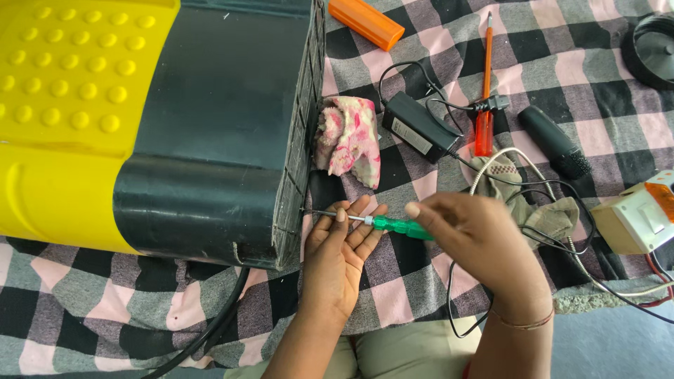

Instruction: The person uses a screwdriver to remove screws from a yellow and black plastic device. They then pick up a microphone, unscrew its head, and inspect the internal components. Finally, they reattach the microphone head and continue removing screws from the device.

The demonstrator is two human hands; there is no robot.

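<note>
A green-handled screwdriver lies against a black-and-yellow appliance housing, its yellow panel studded with raised dots, on a black, grey and pink checked cloth. Nearby are an orange-handled screwdriver, a pink-and-white floral rag, a black power adapter and an orange case.

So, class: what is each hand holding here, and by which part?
The right hand grips a green-handled screwdriver by its handle. The left hand lies open, its fingers steadying the metal shaft.

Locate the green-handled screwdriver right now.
Head view, lower centre: green-handled screwdriver held in right hand, shaft steadied by left hand, tip at the black casing.
</note>
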